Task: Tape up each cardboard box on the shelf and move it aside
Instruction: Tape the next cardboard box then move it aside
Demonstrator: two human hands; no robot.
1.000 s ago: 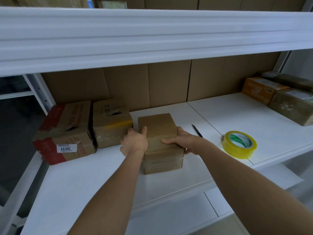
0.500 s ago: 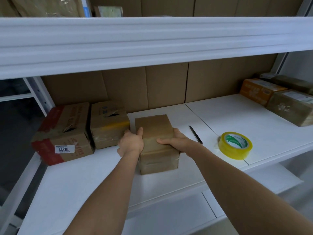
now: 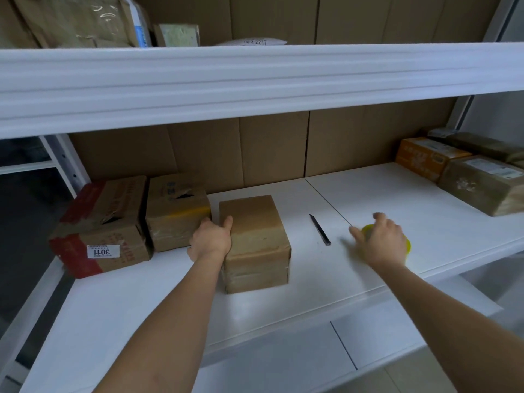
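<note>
- At far left on the white shelf (image 3: 397,199), we are seeing a red-and-brown carton (image 3: 102,225) lying with a white sticker reading "3011" upside down on its front face; a second brown carton (image 3: 177,211) with a torn hand slot is sitting just beside it.
- Our left hand (image 3: 211,241) is resting against the left side of the plain brown box (image 3: 255,242), thumb hooked over its top edge, the other fingers hidden behind the hand; the forearm is reaching in straight from below.
- That box is standing mid-shelf, near the second carton, with clear tape glinting around its lower front.
- A dark, slim pen-like tool (image 3: 319,229) is lying on the shelf between the box and our right hand.
- Our right hand (image 3: 381,241), well apart from the box, is hovering over the yellow tape roll (image 3: 407,245) with fingers spread and blurred; we cannot tell whether it is touching the roll.
- At far right, an orange box (image 3: 419,157) and a taped brown parcel (image 3: 482,188) are sitting together; their labels are too small to read.
- On the upper shelf, a white packet (image 3: 252,42) is showing digits, seemingly "2217".
</note>
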